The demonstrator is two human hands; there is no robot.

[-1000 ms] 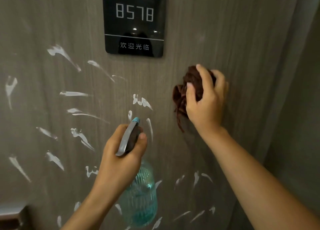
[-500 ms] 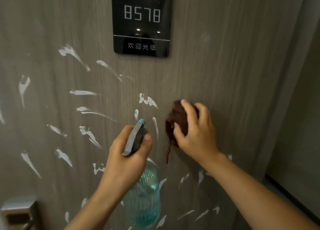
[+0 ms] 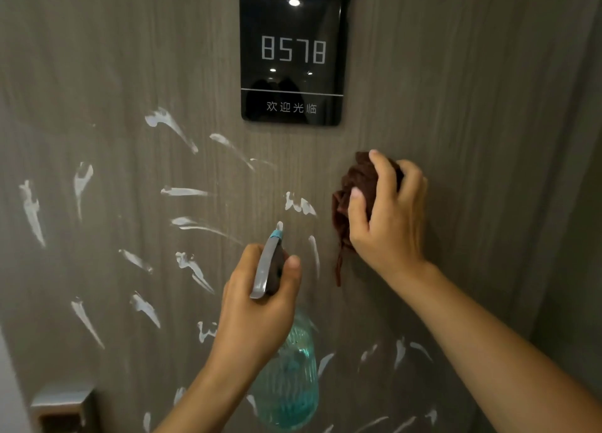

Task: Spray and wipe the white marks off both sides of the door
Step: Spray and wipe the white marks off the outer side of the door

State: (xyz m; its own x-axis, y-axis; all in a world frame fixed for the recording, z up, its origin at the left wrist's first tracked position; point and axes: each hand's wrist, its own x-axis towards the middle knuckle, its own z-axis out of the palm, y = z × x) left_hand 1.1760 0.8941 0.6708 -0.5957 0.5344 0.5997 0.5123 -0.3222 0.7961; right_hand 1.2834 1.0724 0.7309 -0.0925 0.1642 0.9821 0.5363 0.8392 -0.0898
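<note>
Nearest, the left hand (image 3: 257,318) grips the bottle (image 3: 288,380), nozzle toward the door (image 3: 472,90). Beyond, the right hand (image 3: 387,217) presses a bunched cloth (image 3: 353,185) flat against it. Best to wet the marks (image 3: 192,270) left of the cloth, then wipe with firm overlapping strokes.

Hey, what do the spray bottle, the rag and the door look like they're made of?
Spray bottle: likely clear teal-tinted plastic, ribbed, liquid showing through. Rag: soft dark brown cloth, bunched, a thread dangling. Door: matte grey-brown wood-grain finish, possibly laminate; fine vertical streaks.
</note>
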